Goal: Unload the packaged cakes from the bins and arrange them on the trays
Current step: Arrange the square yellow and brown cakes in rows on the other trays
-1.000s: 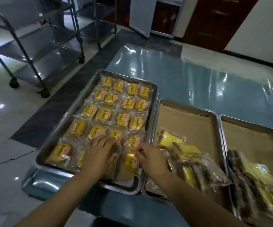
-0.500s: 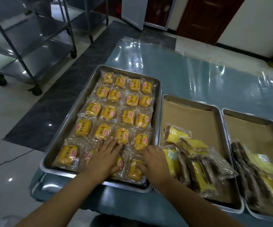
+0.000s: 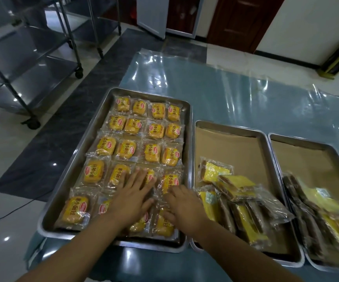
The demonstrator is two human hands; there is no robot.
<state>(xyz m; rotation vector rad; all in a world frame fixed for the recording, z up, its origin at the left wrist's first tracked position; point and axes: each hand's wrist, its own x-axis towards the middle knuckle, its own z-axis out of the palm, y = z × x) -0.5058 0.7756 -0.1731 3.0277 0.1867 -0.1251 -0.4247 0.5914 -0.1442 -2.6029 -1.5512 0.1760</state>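
Both arms are in from the near edge, the left forearm [image 3: 73,251] and right forearm [image 3: 235,253] bare and angling toward each other, and both hands are palm-down on the cakes [image 3: 103,146] at the near end of the tray [image 3: 111,240]. The left hand [image 3: 131,197] lies flat, fingers straight and fanned toward the tray's far right corner, thumb out toward its partner. The right hand [image 3: 185,206] sits just beside it by the tray's right edge, fingers gently bent with the tips on a packet, thumb low toward the near edge, pressing rather than gripping.
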